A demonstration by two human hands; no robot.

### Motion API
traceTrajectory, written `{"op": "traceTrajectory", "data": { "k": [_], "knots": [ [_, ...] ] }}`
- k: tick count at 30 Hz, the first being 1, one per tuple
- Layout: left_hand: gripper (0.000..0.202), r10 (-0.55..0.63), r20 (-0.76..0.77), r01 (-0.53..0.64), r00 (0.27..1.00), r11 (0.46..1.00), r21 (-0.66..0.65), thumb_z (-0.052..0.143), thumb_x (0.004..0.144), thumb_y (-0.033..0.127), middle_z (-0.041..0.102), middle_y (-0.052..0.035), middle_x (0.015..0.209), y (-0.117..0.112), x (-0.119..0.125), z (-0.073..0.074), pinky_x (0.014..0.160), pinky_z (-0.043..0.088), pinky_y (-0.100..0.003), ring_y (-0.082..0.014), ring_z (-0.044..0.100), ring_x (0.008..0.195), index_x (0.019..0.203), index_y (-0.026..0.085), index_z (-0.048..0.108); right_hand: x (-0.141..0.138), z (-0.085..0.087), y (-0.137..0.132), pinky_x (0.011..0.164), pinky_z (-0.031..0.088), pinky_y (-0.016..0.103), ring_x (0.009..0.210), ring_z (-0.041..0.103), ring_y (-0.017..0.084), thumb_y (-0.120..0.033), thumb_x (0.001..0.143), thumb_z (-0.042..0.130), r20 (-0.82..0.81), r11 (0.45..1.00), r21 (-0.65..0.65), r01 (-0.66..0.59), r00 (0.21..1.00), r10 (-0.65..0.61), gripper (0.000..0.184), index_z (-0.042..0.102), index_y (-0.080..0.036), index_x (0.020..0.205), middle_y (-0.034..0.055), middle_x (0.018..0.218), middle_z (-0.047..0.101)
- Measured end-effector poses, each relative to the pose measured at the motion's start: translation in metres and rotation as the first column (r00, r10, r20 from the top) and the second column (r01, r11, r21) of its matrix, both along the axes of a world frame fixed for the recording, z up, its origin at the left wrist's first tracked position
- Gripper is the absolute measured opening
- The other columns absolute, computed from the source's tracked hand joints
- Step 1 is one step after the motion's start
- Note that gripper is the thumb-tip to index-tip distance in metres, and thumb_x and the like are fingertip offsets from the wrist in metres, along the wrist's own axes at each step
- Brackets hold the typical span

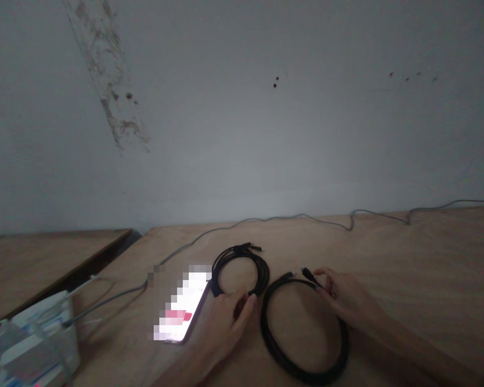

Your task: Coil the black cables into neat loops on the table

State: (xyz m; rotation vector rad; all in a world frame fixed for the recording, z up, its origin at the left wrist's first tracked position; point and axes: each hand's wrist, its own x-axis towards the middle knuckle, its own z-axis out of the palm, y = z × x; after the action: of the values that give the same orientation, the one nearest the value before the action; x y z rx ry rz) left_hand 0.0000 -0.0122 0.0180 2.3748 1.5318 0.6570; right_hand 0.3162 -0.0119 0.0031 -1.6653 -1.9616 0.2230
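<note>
Head view: L hand (226, 328) is at 6 o'clock, R hand (347, 298) at 4 o'clock, both on the wood table (427, 252). L grip is curled, w/ fingertips (251, 299) at the low edge of the small black cable coil (262, 274). Can't tell if it really holds the coil or just touches it. That coil lies flat near the middle of the view, just past L hand.

R grip is narrow, pinching a black plug (310, 275) btwn thumb & finger. The plug sits at the top of the big black cable coil (306, 365), which lies flat at 5 o'clock, btwn the 2 hands. A 2nd plug end (288, 275) lies on top of that coil.

A phone (183, 306) w/ a lit, blurred screen lies just left of L hand. A gray cable (302, 215) runs along the far table edge. Another gray cable (105, 298) goes to a white box (36, 344) at 7 o'clock. A 2nd table (44, 269) is at 9 o'clock. A stained wall (242, 134) is at 12 o'clock.
</note>
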Motion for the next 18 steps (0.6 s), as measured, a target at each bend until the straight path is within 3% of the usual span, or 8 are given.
{"op": "traceTrajectory", "data": {
  "k": [3, 6, 10, 14, 18],
  "knots": [
    [0.034, -0.012, 0.020, 0.012, 1.000, 1.000, 0.008, 0.044, 0.103, 0.045, 0.063, 0.0012, 0.070, 0.000, 0.001, 0.000, 0.060, 0.034, -0.028, -0.0173, 0.060, 0.065, 0.085, 0.022, 0.061, 0.005, 0.001, 0.000, 0.080, 0.054, 0.037, 0.088, 0.072, 0.026, -0.033, 0.096, 0.050, 0.049, 0.999, 0.044, -0.008, 0.999, 0.006, 0.036, 0.068, -0.021, 0.124, 0.0112, 0.098, 0.076],
    [0.024, -0.061, 0.037, 0.059, 0.997, 0.997, 0.050, 0.046, 0.102, 0.036, 0.065, -0.0006, 0.078, 0.000, 0.002, 0.001, 0.062, 0.039, -0.029, -0.0178, 0.060, 0.069, 0.087, 0.022, 0.059, 0.007, 0.001, -0.015, 0.092, 0.053, 0.042, 0.105, 0.069, 0.029, -0.035, 0.093, 0.055, 0.110, 0.979, 0.078, -0.186, 0.978, 0.177, 0.035, 0.070, -0.025, 0.122, 0.0126, 0.119, 0.072],
    [0.015, -0.127, 0.057, 0.117, 0.990, 0.981, 0.152, 0.047, 0.099, 0.027, 0.066, -0.0051, 0.096, 0.000, 0.002, 0.004, 0.075, 0.046, -0.033, -0.0220, 0.063, 0.088, 0.091, 0.022, 0.059, 0.007, -0.006, -0.040, 0.109, 0.045, 0.053, 0.123, 0.061, 0.036, -0.046, 0.080, 0.070, 0.148, 0.918, 0.055, -0.392, 0.913, 0.381, 0.042, 0.074, -0.027, 0.117, 0.0116, 0.129, 0.070],
    [0.013, -0.125, 0.022, 0.117, 0.992, 0.968, 0.223, 0.051, 0.095, 0.023, 0.065, -0.0078, 0.108, 0.002, 0.001, 0.000, 0.088, 0.049, -0.041, -0.0265, 0.063, 0.102, 0.103, 0.023, 0.061, 0.003, -0.012, -0.051, 0.107, 0.047, 0.052, 0.123, 0.061, 0.037, -0.045, 0.074, 0.072, 0.159, 0.835, -0.014, -0.550, 0.823, 0.545, 0.054, 0.072, -0.021, 0.122, 0.0153, 0.134, 0.067],
    [0.026, -0.046, -0.060, 0.059, 0.997, 0.971, 0.232, 0.056, 0.091, 0.022, 0.065, -0.0114, 0.121, 0.009, -0.003, -0.012, 0.095, 0.049, -0.048, -0.0317, 0.061, 0.113, 0.116, 0.022, 0.062, -0.008, -0.004, -0.052, 0.098, 0.053, 0.041, 0.108, 0.069, 0.030, -0.033, 0.074, 0.066, 0.126, 0.810, -0.082, -0.581, 0.800, 0.586, 0.034, 0.077, -0.022, 0.105, 0.0107, 0.119, 0.075]
  ]
}}
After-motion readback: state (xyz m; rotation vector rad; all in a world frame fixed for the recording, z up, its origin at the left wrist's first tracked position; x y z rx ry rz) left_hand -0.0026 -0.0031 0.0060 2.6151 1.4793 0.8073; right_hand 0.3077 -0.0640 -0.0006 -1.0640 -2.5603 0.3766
